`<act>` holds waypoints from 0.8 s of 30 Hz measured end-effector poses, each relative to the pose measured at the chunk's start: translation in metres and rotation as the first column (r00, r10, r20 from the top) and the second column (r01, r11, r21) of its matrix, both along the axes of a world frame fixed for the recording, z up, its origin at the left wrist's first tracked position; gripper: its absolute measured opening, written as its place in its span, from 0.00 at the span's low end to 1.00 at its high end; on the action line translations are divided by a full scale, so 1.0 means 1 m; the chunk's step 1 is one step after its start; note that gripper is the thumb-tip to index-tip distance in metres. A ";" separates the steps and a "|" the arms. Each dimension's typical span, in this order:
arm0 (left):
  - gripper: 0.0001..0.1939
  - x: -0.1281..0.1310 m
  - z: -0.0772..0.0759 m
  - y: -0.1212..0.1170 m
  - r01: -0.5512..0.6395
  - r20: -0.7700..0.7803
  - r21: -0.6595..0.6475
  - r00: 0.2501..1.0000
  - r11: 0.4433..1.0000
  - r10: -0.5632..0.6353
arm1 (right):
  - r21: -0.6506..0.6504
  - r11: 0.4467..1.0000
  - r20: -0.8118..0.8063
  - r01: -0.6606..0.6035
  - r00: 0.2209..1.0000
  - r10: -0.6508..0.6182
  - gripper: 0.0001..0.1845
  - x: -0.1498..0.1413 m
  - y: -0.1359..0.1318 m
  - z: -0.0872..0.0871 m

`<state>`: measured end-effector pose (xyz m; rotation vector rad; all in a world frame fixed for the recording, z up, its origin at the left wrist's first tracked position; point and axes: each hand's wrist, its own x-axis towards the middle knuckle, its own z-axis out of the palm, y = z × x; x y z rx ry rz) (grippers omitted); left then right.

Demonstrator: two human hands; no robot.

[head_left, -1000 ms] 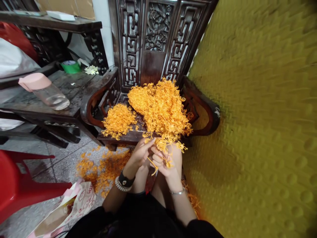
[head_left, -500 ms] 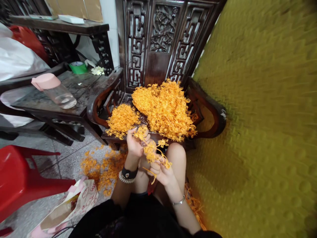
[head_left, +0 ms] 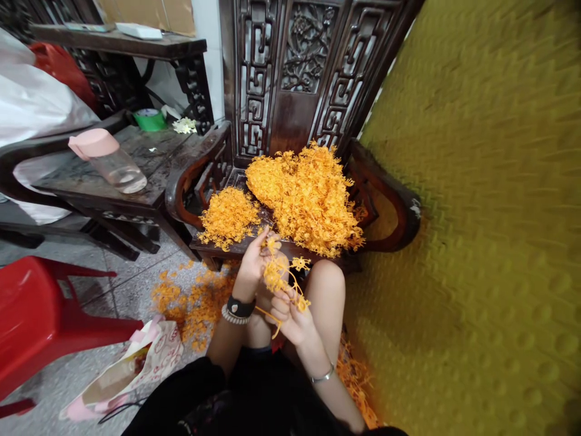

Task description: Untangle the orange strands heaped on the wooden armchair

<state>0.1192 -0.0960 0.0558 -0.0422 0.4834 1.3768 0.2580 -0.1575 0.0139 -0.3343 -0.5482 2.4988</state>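
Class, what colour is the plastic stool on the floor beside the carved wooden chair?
The plastic stool is bright red; it shows best in the head view.

The left hand (head_left: 254,263) is lifting higher with its fingers spreading, moving apart from the right hand (head_left: 288,316), and the tangled orange strand tuft (head_left: 278,275) between them is coming away from the large heap of orange strands (head_left: 308,203) on the dark carved wooden chair (head_left: 284,79), while the whole view is swinging slightly left.

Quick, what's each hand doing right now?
Left hand: partly open, fingers against the tangled orange sprig; grip unclear.
Right hand: closed, holding the sprig's lower strands.
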 end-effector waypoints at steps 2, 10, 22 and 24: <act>0.17 -0.001 0.003 0.002 -0.029 0.066 0.022 0.997 0.999 0.027 | -0.026 1.000 0.006 0.018 1.000 -0.018 0.25 0.000 -0.002 -0.001; 0.18 -0.017 0.008 0.023 0.025 0.135 0.139 0.990 0.990 -0.044 | 0.064 0.994 0.113 0.085 0.989 -0.092 0.21 -0.007 -0.003 0.014; 0.19 -0.020 0.050 0.083 0.126 -0.071 0.134 0.991 0.983 -0.117 | 0.290 0.932 0.275 0.216 0.914 -0.297 0.28 -0.023 0.006 0.049; 0.20 -0.037 0.061 0.091 -0.026 -0.234 0.157 0.970 0.987 0.062 | 0.319 0.919 0.338 0.232 0.878 -0.339 0.27 -0.017 -0.011 0.050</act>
